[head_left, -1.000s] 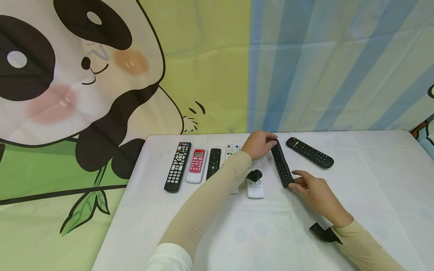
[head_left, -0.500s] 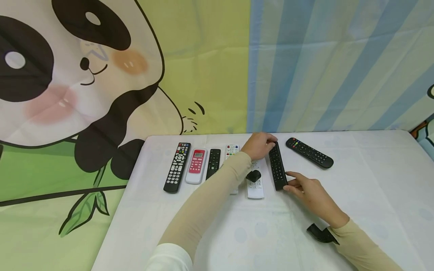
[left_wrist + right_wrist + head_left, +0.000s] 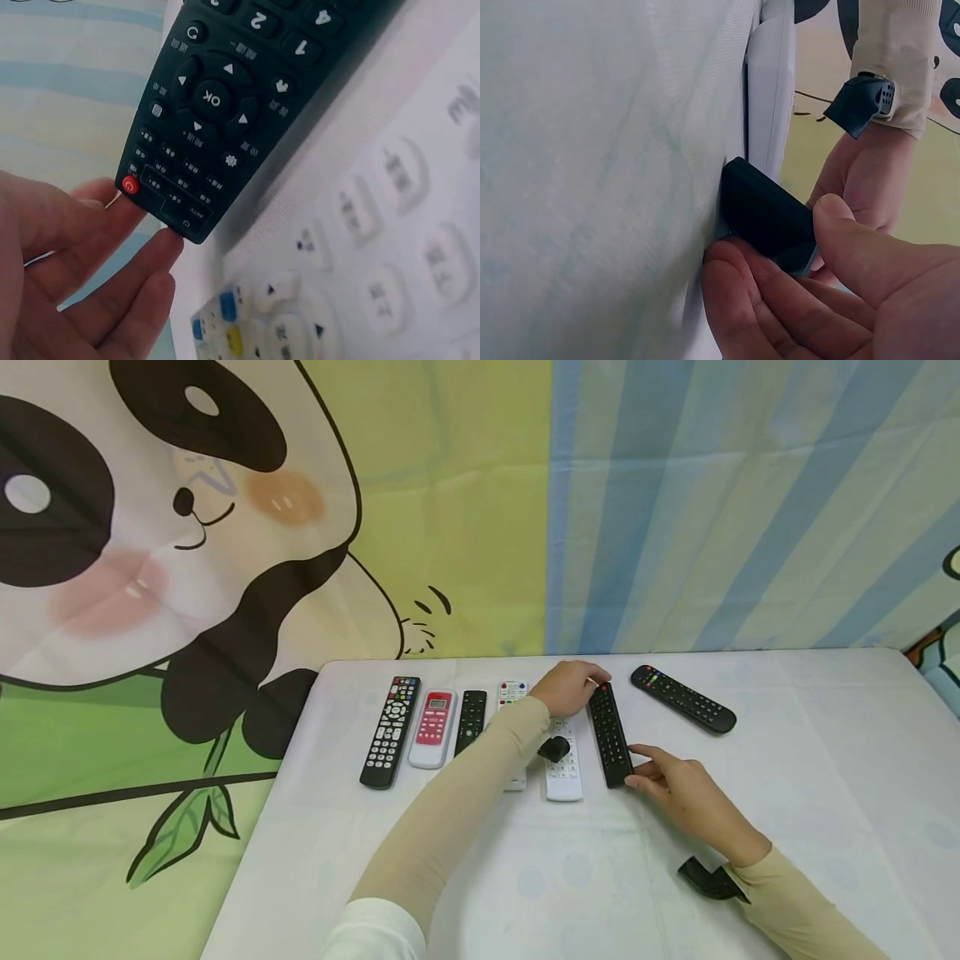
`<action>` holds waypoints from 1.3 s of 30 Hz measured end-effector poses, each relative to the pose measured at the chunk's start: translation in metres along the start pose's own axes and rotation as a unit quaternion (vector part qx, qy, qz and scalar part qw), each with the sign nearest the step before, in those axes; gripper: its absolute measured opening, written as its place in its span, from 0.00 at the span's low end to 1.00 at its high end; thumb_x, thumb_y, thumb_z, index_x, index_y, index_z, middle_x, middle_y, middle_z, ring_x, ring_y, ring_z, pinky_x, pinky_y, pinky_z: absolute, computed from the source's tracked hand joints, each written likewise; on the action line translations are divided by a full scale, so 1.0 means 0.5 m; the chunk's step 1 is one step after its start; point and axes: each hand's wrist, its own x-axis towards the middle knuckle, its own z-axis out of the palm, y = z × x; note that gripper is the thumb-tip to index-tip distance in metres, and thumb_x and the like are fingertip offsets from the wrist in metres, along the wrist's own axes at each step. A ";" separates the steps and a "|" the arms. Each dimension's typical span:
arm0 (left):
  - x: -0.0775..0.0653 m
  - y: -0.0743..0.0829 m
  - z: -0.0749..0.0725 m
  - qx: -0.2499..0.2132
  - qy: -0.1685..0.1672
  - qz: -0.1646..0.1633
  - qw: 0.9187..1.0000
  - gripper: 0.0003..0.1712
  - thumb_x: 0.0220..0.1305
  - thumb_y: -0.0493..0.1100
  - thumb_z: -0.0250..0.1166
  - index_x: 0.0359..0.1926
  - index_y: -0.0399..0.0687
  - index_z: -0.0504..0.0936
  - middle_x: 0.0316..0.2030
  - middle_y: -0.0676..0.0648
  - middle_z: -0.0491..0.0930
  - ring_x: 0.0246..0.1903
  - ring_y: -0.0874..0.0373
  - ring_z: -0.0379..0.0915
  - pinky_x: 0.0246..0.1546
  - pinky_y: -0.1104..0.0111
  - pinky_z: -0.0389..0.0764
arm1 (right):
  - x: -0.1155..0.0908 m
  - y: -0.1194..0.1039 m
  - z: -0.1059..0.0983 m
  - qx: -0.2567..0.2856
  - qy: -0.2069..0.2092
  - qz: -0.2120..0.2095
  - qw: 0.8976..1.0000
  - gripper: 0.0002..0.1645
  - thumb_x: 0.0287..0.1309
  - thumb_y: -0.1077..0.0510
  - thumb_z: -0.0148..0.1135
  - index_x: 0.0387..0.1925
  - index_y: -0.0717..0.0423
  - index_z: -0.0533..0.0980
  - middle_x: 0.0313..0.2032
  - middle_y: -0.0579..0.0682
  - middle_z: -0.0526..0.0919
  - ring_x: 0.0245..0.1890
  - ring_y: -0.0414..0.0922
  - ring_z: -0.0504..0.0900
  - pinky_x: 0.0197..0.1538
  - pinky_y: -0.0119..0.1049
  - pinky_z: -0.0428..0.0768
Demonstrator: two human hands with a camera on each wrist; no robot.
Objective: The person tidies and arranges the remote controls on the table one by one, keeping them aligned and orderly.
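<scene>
A long black remote control (image 3: 611, 735) with a red power button lies between both hands, at the right end of a row of remotes. At its far end is my left hand (image 3: 566, 687); in the left wrist view, its fingertips (image 3: 166, 244) hold that end beside the red button. My right hand (image 3: 686, 797) pinches the near end, with the thumb (image 3: 832, 210) on one corner and fingers against the opposite side in the right wrist view. Just left of it lies a white remote (image 3: 564, 777), partly hidden by the left hand and its wrist camera.
Further left in the row are a black remote (image 3: 390, 735), a white one with a red face (image 3: 432, 735), a slim black one (image 3: 471, 718) and a white one (image 3: 513, 691) behind the left forearm. Another black remote (image 3: 684, 699) lies slanted at the back right of the white-covered table (image 3: 825, 760).
Both hands have shifted the black remote left and slightly toward the person. It now stands closer to the white remote and lies flatter.
</scene>
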 end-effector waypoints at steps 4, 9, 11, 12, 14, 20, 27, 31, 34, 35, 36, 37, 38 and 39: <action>0.003 -0.013 0.005 -0.010 -0.006 0.002 1.000 0.20 0.78 0.37 0.51 0.65 0.50 0.78 0.59 0.50 0.81 0.62 0.59 0.73 0.61 0.72 0.70 | 0.002 0.000 -0.002 0.001 -0.008 0.004 1.000 0.27 0.64 0.60 0.66 0.61 0.70 0.72 0.35 0.46 0.89 0.37 0.46 0.88 0.43 0.47 0.83; 0.003 -0.021 0.005 -0.026 -0.016 0.008 1.000 0.20 0.78 0.36 0.50 0.66 0.49 0.76 0.59 0.49 0.80 0.62 0.58 0.73 0.62 0.72 0.70 | 0.004 0.001 -0.004 -0.002 -0.014 0.010 1.000 0.27 0.65 0.59 0.66 0.61 0.69 0.74 0.35 0.45 0.89 0.38 0.46 0.88 0.44 0.47 0.83; 0.004 -0.023 0.005 -0.028 -0.021 0.010 0.999 0.21 0.78 0.36 0.49 0.66 0.48 0.76 0.60 0.49 0.80 0.62 0.58 0.72 0.62 0.72 0.69 | 0.004 0.003 -0.004 -0.005 -0.015 0.008 1.000 0.27 0.65 0.58 0.66 0.60 0.68 0.74 0.36 0.45 0.88 0.38 0.46 0.88 0.45 0.47 0.83; 0.004 -0.024 0.005 -0.029 -0.023 0.011 0.999 0.21 0.78 0.36 0.49 0.66 0.48 0.76 0.60 0.49 0.80 0.62 0.58 0.72 0.62 0.72 0.69 | 0.004 0.004 -0.005 -0.009 -0.014 0.008 1.000 0.26 0.65 0.58 0.67 0.60 0.68 0.75 0.36 0.46 0.88 0.38 0.46 0.88 0.45 0.47 0.83; 0.005 -0.028 0.005 -0.031 -0.027 0.013 0.999 0.21 0.78 0.36 0.49 0.66 0.48 0.76 0.60 0.49 0.79 0.63 0.59 0.72 0.63 0.72 0.69 | 0.006 0.006 -0.005 -0.012 -0.013 0.005 1.000 0.26 0.64 0.58 0.67 0.60 0.68 0.75 0.37 0.46 0.88 0.38 0.46 0.87 0.44 0.46 0.84; 0.007 -0.039 0.006 -0.029 -0.026 0.023 0.999 0.20 0.78 0.36 0.50 0.66 0.48 0.75 0.57 0.50 0.81 0.60 0.60 0.74 0.61 0.75 0.69 | 0.010 0.011 -0.007 -0.011 -0.009 -0.004 1.000 0.26 0.63 0.58 0.68 0.58 0.69 0.77 0.35 0.44 0.85 0.36 0.43 0.85 0.43 0.44 0.83; 0.006 -0.039 0.003 -0.023 -0.034 0.029 0.999 0.21 0.78 0.37 0.51 0.67 0.47 0.76 0.58 0.49 0.81 0.60 0.60 0.74 0.61 0.75 0.68 | 0.012 0.019 -0.009 -0.022 -0.021 0.004 1.000 0.25 0.63 0.58 0.68 0.56 0.70 0.77 0.33 0.42 0.85 0.35 0.43 0.85 0.42 0.43 0.83; 0.010 -0.037 0.005 -0.013 -0.039 0.030 0.999 0.21 0.78 0.37 0.51 0.67 0.48 0.76 0.59 0.49 0.80 0.61 0.60 0.73 0.62 0.76 0.67 | 0.014 0.020 -0.007 -0.010 -0.035 0.014 0.999 0.25 0.64 0.59 0.67 0.56 0.72 0.77 0.34 0.43 0.86 0.36 0.43 0.85 0.41 0.42 0.83; 0.012 -0.036 0.008 -0.003 -0.039 0.027 0.999 0.21 0.78 0.37 0.50 0.67 0.48 0.76 0.60 0.50 0.80 0.62 0.61 0.73 0.63 0.75 0.67 | 0.015 0.021 -0.005 -0.004 -0.040 0.021 0.999 0.25 0.63 0.60 0.67 0.56 0.73 0.76 0.34 0.45 0.86 0.36 0.44 0.86 0.42 0.42 0.83; 0.012 -0.035 0.009 0.000 -0.040 0.025 0.999 0.21 0.78 0.37 0.50 0.67 0.49 0.76 0.60 0.50 0.80 0.62 0.61 0.73 0.63 0.75 0.67 | 0.016 0.022 -0.005 -0.004 -0.040 0.023 0.999 0.25 0.63 0.60 0.67 0.56 0.73 0.76 0.34 0.46 0.86 0.36 0.45 0.85 0.42 0.43 0.83; 0.012 -0.034 0.009 0.004 -0.040 0.024 0.999 0.21 0.78 0.37 0.50 0.67 0.49 0.76 0.60 0.50 0.80 0.62 0.60 0.72 0.63 0.75 0.67 | 0.016 0.022 -0.004 -0.005 -0.041 0.025 0.999 0.25 0.63 0.60 0.67 0.57 0.73 0.76 0.34 0.46 0.86 0.36 0.45 0.85 0.42 0.43 0.83; 0.012 -0.033 0.010 0.007 -0.040 0.023 0.999 0.21 0.78 0.37 0.51 0.67 0.49 0.76 0.60 0.50 0.80 0.62 0.60 0.72 0.63 0.74 0.68 | 0.016 0.022 -0.004 -0.005 -0.041 0.027 0.999 0.25 0.63 0.61 0.67 0.57 0.73 0.75 0.34 0.46 0.86 0.37 0.45 0.85 0.42 0.43 0.83; 0.011 -0.032 0.010 0.010 -0.041 0.021 0.999 0.21 0.78 0.38 0.51 0.67 0.49 0.76 0.60 0.50 0.80 0.63 0.60 0.72 0.63 0.74 0.68 | 0.016 0.022 -0.003 -0.006 -0.043 0.028 0.999 0.25 0.63 0.61 0.67 0.57 0.74 0.75 0.34 0.47 0.86 0.37 0.45 0.85 0.42 0.44 0.83; 0.011 -0.031 0.010 0.013 -0.043 0.020 0.999 0.22 0.78 0.38 0.50 0.68 0.49 0.76 0.60 0.50 0.80 0.63 0.60 0.72 0.63 0.74 0.68 | 0.016 0.022 -0.003 -0.008 -0.045 0.029 0.999 0.26 0.63 0.61 0.67 0.57 0.74 0.75 0.34 0.47 0.86 0.37 0.45 0.85 0.42 0.44 0.83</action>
